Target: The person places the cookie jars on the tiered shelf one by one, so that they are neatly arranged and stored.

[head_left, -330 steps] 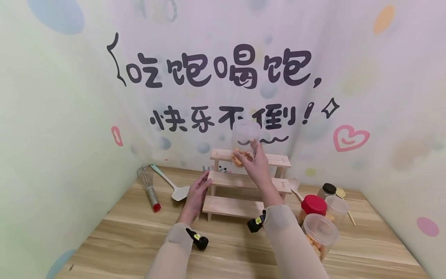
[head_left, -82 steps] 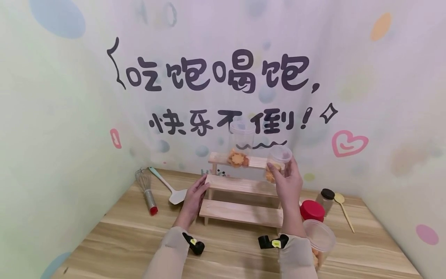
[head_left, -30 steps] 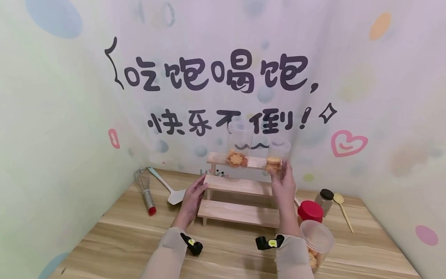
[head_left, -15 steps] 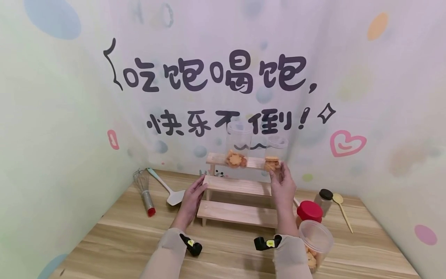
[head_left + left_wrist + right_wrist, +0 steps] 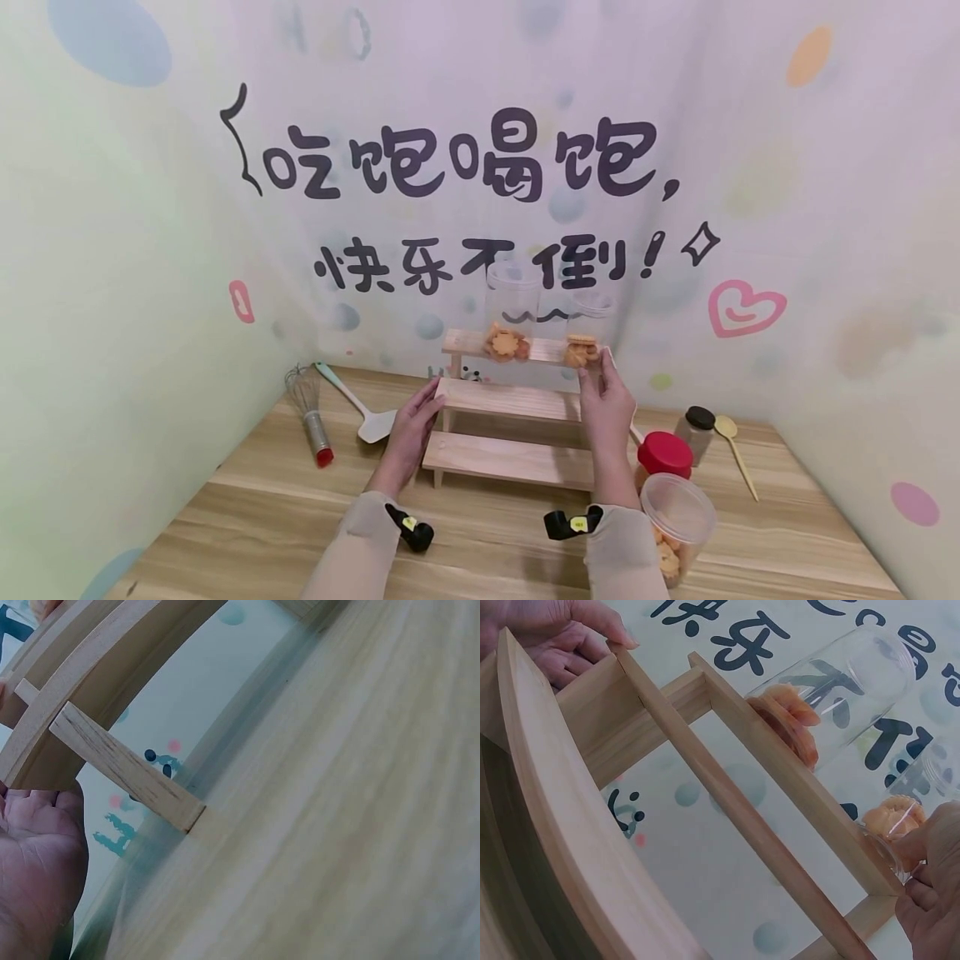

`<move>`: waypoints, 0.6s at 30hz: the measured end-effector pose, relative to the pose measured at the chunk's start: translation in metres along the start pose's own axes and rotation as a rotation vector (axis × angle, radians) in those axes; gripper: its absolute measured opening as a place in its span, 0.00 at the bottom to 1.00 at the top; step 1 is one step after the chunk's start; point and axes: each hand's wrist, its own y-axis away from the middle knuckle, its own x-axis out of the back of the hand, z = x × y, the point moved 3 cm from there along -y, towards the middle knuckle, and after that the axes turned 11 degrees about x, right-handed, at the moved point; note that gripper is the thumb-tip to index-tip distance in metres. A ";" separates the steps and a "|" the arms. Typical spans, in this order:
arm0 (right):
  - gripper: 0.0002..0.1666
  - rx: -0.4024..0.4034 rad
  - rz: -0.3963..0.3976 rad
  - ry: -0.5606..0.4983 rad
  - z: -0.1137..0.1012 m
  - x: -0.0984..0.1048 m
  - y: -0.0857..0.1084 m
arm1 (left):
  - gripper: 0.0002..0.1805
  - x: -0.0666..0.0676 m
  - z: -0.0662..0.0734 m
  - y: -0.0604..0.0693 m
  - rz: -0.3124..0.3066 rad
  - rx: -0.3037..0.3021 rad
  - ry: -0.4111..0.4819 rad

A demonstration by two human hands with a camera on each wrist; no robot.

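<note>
A three-tier wooden display stand (image 5: 513,398) stands on the table. My left hand (image 5: 411,427) holds the left end of its middle step; in the left wrist view the palm (image 5: 41,855) lies against the wood. On the top step are two clear plastic jars with orange-brown biscuits: a taller jar (image 5: 512,312) at the left and a smaller jar (image 5: 588,329) at the right. My right hand (image 5: 609,408) holds the smaller jar low, thumb and fingers around its base. In the right wrist view this jar's biscuits (image 5: 892,817) show beside my thumb; its base meets the step.
At right stand a large clear biscuit jar (image 5: 678,525), a red-lidded jar (image 5: 665,454) and a black-lidded jar (image 5: 697,433), with a yellow spoon (image 5: 738,458) beside them. A whisk (image 5: 311,417) and a white spatula (image 5: 375,425) lie left. A printed wall cloth hangs close behind the stand.
Earlier my right hand placed the taller jar on the top step, then brought the smaller jar over. In the last second the smaller jar shifts slightly left along the step; my left hand stays put.
</note>
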 end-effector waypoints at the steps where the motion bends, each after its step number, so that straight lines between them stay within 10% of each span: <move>1: 0.34 -0.002 0.001 0.002 0.000 0.000 0.000 | 0.35 0.000 0.000 0.000 -0.002 -0.001 -0.001; 18: 0.38 -0.068 -0.094 0.014 -0.001 0.000 0.000 | 0.34 -0.001 0.001 0.001 -0.014 -0.014 0.007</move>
